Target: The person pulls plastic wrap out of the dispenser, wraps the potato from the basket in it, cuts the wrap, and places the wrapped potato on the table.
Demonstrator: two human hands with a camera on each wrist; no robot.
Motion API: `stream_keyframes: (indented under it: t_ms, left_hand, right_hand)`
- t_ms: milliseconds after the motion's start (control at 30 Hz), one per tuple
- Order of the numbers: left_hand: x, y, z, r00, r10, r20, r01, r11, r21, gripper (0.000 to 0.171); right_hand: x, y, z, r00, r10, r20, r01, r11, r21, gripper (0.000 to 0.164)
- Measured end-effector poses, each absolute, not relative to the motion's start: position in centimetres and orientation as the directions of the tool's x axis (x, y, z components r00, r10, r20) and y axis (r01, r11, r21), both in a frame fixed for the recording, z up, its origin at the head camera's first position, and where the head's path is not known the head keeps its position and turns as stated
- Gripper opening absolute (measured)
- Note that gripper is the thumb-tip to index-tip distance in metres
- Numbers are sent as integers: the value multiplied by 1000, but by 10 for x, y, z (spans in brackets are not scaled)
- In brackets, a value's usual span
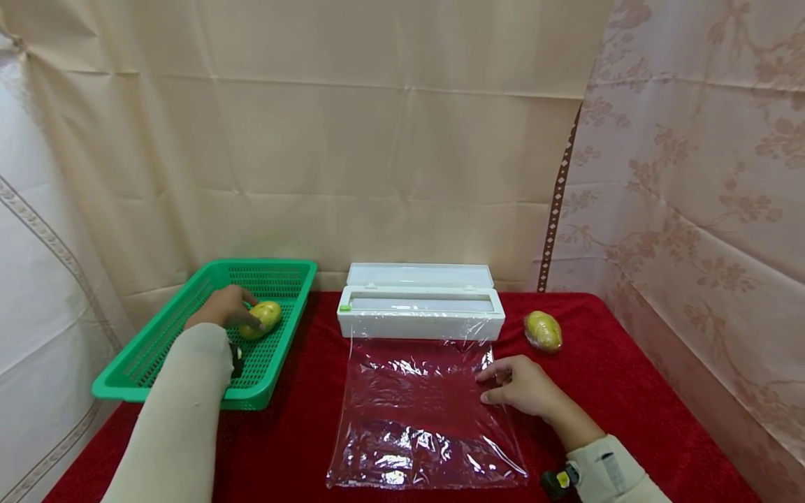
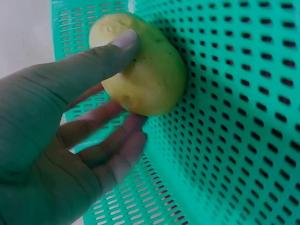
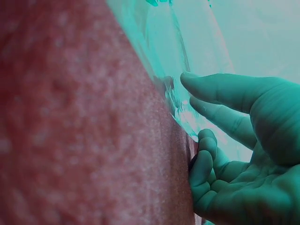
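Inside the green basket, my left hand (image 1: 223, 307) holds a yellow potato (image 1: 267, 318). In the left wrist view the thumb (image 2: 123, 44) lies across the potato (image 2: 152, 70) and the other fingers reach round its underside. A sheet of clear plastic wrap (image 1: 428, 419) lies spread on the red cloth, running out from a white wrap dispenser (image 1: 421, 325). Over the sheet's right edge rests my right hand (image 1: 525, 388), its fingers loosely bent with nothing gripped. Whether its fingertips touch the wrap is hard to tell.
The green basket (image 1: 277, 381) stands at the table's left. To the right of the dispenser sits another potato (image 1: 544, 331) wrapped in plastic. Red cloth (image 1: 629, 419) covers the table, and a beige curtain (image 1: 377, 140) hangs behind it. The dispenser's lid (image 1: 420, 274) is raised.
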State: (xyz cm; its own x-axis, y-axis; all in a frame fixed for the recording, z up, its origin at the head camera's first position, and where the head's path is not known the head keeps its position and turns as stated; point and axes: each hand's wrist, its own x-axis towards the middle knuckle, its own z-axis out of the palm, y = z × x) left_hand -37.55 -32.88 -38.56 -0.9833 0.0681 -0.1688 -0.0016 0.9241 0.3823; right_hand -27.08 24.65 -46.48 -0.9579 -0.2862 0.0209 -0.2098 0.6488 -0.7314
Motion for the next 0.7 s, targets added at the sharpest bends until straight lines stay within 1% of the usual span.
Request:
stream_keyframes:
  t_ms: [233,400,567,700]
  left_hand:
    - [-373,-331,-382,-987,92,-133,37,928,371,68]
    - [-374,-331,-378,-984,93,-149,29,923,384,68]
    - [-378,-333,-373,-986,108,-128,41,897,440,74]
    - [-377,-339,-365,-993,88,-77,36,859,510,82]
  right_hand:
    - [-272,246,-465,-956,-293,28,-219,646,-731,31]
    - [-271,247,-464,-957,-290,20,-212,651,-729,31]
    - [-271,248,-463,-960,-278,24,-209,660,-722,30]
    - [-271,247,-464,-956,-291,34,-225,653,-723,29]
